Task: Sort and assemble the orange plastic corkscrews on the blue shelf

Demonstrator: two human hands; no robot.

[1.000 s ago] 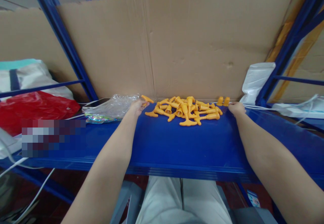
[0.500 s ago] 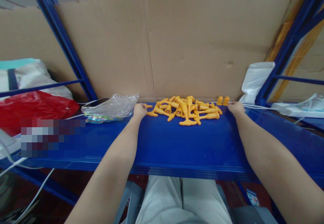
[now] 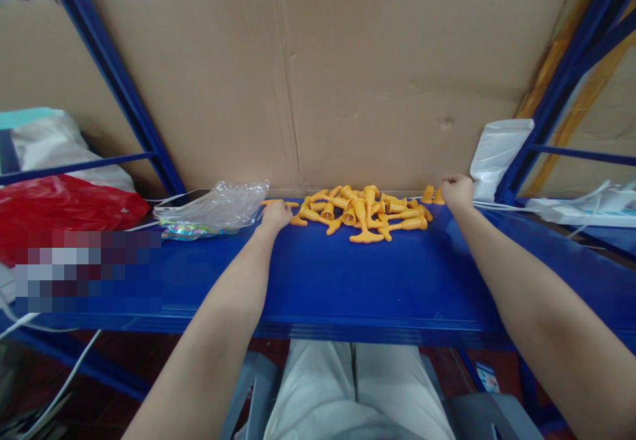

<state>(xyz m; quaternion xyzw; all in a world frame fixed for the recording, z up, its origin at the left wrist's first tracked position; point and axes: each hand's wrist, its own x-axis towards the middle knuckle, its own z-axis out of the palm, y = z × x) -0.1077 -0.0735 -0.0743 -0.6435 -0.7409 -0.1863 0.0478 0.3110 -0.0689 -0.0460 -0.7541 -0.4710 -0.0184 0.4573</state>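
Observation:
A pile of several orange plastic parts (image 3: pixel 365 213) lies on the blue shelf (image 3: pixel 348 281) against the cardboard backing. My left hand (image 3: pixel 276 215) rests at the pile's left end, fingers curled on a long orange part (image 3: pixel 273 203). My right hand (image 3: pixel 457 191) is at the pile's right end, fingers bent over two small orange caps (image 3: pixel 431 195); whether it grips one is hidden.
A crumpled clear plastic bag (image 3: pixel 218 208) lies left of the pile over a colourful wrapper. A red bag (image 3: pixel 59 205) sits far left. A white bag (image 3: pixel 497 152) and white cables (image 3: pixel 571 208) are at right. Blue rack posts flank the cardboard wall (image 3: pixel 348 82).
My left hand came down onto the shelf with the long orange part. My right hand moved up and back to the small caps. The view tilted slightly.

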